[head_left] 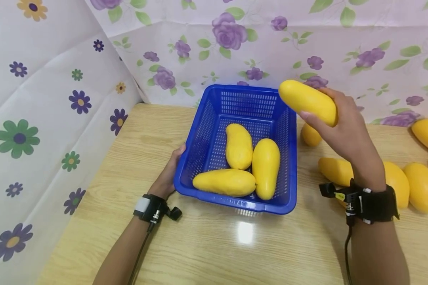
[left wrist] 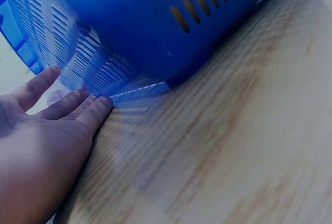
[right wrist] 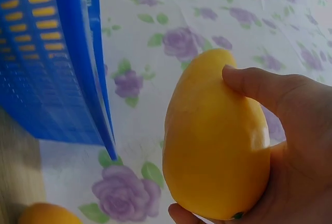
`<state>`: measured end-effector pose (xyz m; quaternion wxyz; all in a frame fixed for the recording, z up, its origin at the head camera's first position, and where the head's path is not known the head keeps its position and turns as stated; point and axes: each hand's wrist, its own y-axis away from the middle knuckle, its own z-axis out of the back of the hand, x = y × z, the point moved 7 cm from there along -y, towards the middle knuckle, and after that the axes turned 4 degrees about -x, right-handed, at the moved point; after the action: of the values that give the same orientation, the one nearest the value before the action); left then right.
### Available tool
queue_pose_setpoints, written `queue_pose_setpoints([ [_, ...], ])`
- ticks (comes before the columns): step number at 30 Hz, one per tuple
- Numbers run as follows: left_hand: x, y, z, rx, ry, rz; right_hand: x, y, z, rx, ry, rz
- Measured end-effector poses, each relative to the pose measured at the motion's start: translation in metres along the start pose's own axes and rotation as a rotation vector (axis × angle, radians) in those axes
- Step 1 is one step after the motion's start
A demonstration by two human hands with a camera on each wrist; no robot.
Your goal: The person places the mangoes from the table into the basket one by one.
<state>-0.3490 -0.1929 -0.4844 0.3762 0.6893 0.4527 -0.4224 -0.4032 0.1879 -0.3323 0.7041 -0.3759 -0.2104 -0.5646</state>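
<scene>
My right hand (head_left: 347,118) grips a yellow mango (head_left: 308,102) in the air by the right rim of a blue plastic basket (head_left: 235,204). In the right wrist view the thumb lies along the mango (right wrist: 215,136), with the basket wall (right wrist: 46,79) to its left. Three mangoes lie in the basket: one upright at the back (head_left: 239,146), one at the right (head_left: 266,168), one crosswise in front (head_left: 224,182). With fingers extended, my left hand (head_left: 169,172) touches the basket's left side; its straight fingers (left wrist: 62,105) show against the slotted wall in the left wrist view.
More mangoes (head_left: 422,186) lie on the wooden table (head_left: 207,245) at the right, partly behind the right forearm. One mango (head_left: 311,134) sits close to the basket's right side. Flowered sheets (head_left: 185,75) hang behind the table and along its left edge.
</scene>
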Motion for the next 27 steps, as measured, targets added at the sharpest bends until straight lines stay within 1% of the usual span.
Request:
queue_pose_setpoints([
  [6,-0.001,-0.001,-0.002,0.0,0.013,-0.001,0.008,0.001,-0.012,0.03,-0.007,0.047],
  [13,0.0,-0.002,0.0,-0.008,0.015,0.015,0.016,0.004,-0.027,0.072,-0.008,0.071],
  [21,0.001,-0.001,0.001,-0.01,0.008,0.017,0.022,0.007,-0.042,0.112,-0.001,0.048],
  [27,0.0,0.0,0.0,-0.013,0.013,0.009,0.024,0.008,-0.053,0.129,-0.01,0.054],
])
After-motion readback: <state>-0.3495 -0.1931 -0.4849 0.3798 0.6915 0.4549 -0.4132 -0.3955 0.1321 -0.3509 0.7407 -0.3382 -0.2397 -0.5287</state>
